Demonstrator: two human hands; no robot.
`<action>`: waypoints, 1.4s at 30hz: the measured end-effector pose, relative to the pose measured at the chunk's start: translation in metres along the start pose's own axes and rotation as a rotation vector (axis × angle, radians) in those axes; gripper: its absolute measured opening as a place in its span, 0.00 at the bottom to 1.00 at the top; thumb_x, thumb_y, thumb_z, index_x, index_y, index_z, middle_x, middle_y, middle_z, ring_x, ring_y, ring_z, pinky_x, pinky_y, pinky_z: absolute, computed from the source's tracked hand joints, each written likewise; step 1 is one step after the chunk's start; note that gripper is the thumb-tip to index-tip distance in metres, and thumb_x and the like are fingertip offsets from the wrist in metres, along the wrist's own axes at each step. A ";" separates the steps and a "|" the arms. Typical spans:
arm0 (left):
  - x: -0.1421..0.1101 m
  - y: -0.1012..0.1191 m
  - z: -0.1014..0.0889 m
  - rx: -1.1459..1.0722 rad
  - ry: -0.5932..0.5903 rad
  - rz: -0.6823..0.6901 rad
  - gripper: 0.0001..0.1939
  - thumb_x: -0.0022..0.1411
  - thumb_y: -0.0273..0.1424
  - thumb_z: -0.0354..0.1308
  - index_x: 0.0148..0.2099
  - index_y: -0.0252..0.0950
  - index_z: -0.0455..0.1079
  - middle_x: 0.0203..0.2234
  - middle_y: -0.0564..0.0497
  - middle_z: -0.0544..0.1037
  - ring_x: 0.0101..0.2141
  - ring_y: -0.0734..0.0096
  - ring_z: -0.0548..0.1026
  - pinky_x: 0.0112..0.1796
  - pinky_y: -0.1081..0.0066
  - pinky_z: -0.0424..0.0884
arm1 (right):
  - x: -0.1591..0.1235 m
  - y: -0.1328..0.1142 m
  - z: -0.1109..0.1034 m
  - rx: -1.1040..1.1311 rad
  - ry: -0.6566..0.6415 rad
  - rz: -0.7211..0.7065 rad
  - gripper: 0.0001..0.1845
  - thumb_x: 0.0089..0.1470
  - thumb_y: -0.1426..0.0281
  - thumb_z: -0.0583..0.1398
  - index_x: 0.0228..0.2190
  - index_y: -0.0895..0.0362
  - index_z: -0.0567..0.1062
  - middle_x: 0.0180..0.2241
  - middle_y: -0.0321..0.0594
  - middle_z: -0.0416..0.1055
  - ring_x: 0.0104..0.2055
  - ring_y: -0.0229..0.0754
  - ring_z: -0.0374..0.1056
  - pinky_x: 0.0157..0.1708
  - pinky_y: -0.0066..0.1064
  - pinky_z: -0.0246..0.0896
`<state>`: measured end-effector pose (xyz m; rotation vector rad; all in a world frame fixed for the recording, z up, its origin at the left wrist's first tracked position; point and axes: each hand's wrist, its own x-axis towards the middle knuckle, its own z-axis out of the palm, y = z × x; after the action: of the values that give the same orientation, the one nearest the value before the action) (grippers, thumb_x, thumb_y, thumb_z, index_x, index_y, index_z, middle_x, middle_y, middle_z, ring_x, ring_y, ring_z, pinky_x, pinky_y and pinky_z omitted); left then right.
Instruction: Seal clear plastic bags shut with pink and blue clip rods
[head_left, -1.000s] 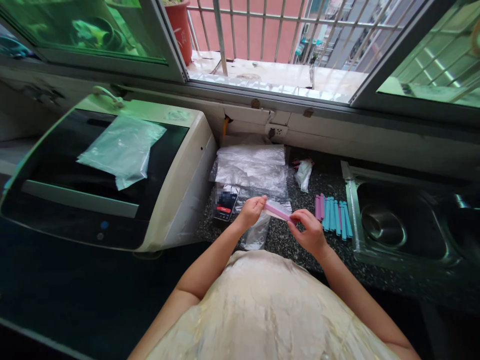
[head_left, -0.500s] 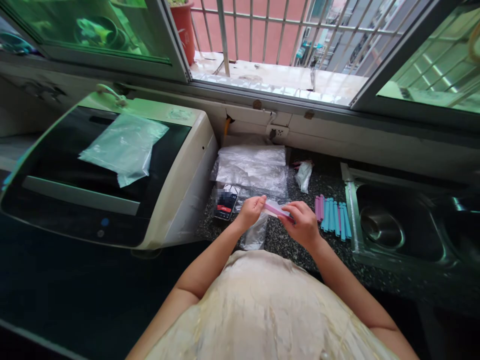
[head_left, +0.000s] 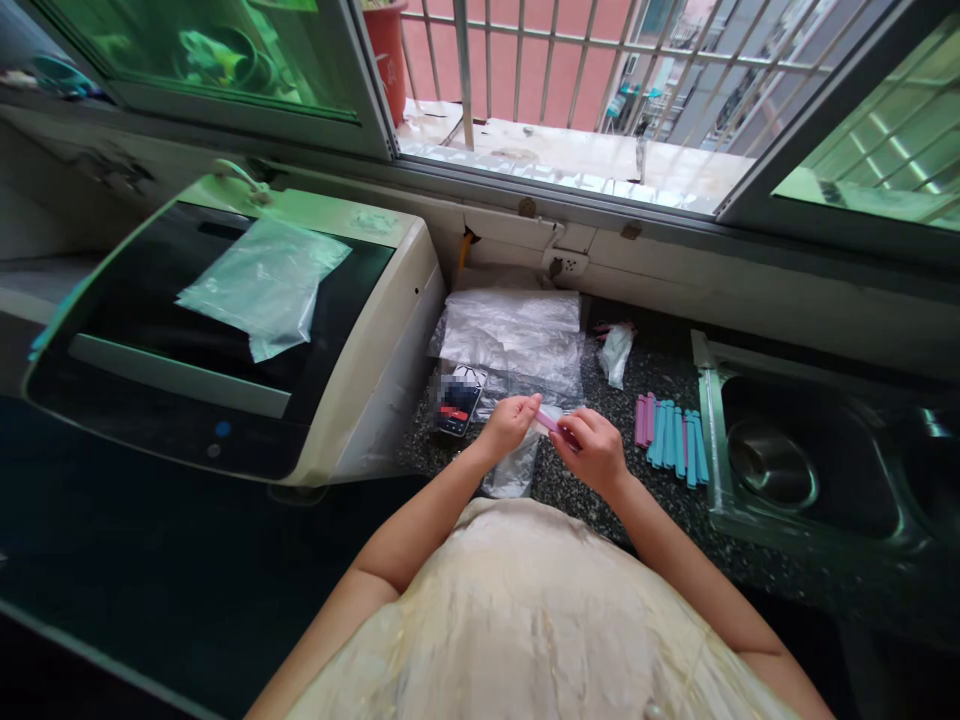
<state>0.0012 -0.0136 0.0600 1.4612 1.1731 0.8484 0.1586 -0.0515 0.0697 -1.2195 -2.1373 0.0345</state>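
Both my hands meet over the dark speckled counter. My left hand pinches one end of a pink clip stick, and a clear plastic bag hangs from the clip below that hand. My right hand is closed over the other part of the pink clip, covering most of it. A row of several blue and pink clip sticks lies on the counter just right of my right hand.
A stack of clear plastic bags lies behind my hands, a phone beside it. A washing machine with a plastic bag on its lid stands at left. A steel sink is at right. A small wrapper lies near the wall.
My right hand has slid left along the pink clip toward my left hand, so less of the clip shows. The view has shifted slightly.
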 end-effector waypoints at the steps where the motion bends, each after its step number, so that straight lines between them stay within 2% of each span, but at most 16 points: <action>1: 0.000 -0.001 0.001 -0.011 -0.008 0.001 0.28 0.54 0.54 0.40 0.18 0.36 0.49 0.15 0.57 0.51 0.19 0.79 0.51 0.23 0.72 0.47 | -0.001 0.000 0.000 0.010 0.007 0.007 0.04 0.51 0.69 0.56 0.26 0.56 0.69 0.23 0.37 0.65 0.26 0.37 0.60 0.28 0.28 0.56; 5: 0.001 -0.002 0.005 -0.078 -0.047 -0.010 0.28 0.54 0.56 0.39 0.18 0.36 0.49 0.15 0.57 0.51 0.19 0.80 0.51 0.23 0.73 0.47 | -0.005 0.000 0.001 0.050 0.031 0.036 0.03 0.50 0.71 0.57 0.26 0.57 0.69 0.22 0.36 0.64 0.24 0.35 0.59 0.25 0.26 0.55; 12: 0.000 -0.002 0.010 -0.163 -0.046 -0.068 0.29 0.52 0.57 0.40 0.19 0.36 0.53 0.15 0.57 0.53 0.19 0.79 0.52 0.23 0.73 0.49 | -0.007 -0.002 0.001 0.082 0.042 0.067 0.04 0.49 0.72 0.57 0.24 0.56 0.67 0.21 0.34 0.62 0.21 0.33 0.57 0.22 0.25 0.52; 27: 0.000 -0.001 0.013 -0.373 -0.071 -0.131 0.28 0.49 0.58 0.44 0.21 0.36 0.54 0.14 0.59 0.52 0.18 0.80 0.51 0.22 0.73 0.48 | -0.008 -0.002 0.002 0.095 0.040 0.074 0.05 0.49 0.72 0.57 0.24 0.56 0.66 0.21 0.33 0.60 0.21 0.33 0.55 0.21 0.25 0.51; 33: 0.000 0.000 0.013 -0.325 -0.071 -0.113 0.28 0.50 0.58 0.43 0.20 0.36 0.54 0.13 0.59 0.51 0.19 0.80 0.51 0.23 0.73 0.49 | -0.009 -0.002 0.001 0.107 0.026 0.094 0.05 0.49 0.72 0.57 0.23 0.56 0.65 0.21 0.33 0.60 0.21 0.33 0.55 0.21 0.25 0.51; 39: 0.002 0.002 0.007 -0.148 -0.051 -0.041 0.29 0.51 0.57 0.40 0.20 0.35 0.56 0.14 0.57 0.55 0.20 0.78 0.54 0.24 0.73 0.51 | -0.008 -0.004 0.000 0.142 0.038 0.098 0.05 0.49 0.73 0.57 0.23 0.56 0.66 0.21 0.33 0.60 0.20 0.32 0.55 0.20 0.25 0.51; 42: 0.003 0.002 0.007 -0.138 -0.046 -0.028 0.28 0.52 0.57 0.40 0.21 0.35 0.57 0.15 0.57 0.56 0.20 0.78 0.54 0.25 0.72 0.52 | -0.007 -0.005 0.000 0.167 0.042 0.104 0.05 0.49 0.73 0.57 0.23 0.56 0.66 0.20 0.33 0.59 0.20 0.32 0.55 0.20 0.25 0.51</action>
<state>0.0086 -0.0127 0.0601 1.3421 1.0770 0.8557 0.1575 -0.0598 0.0674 -1.2202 -1.9907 0.2260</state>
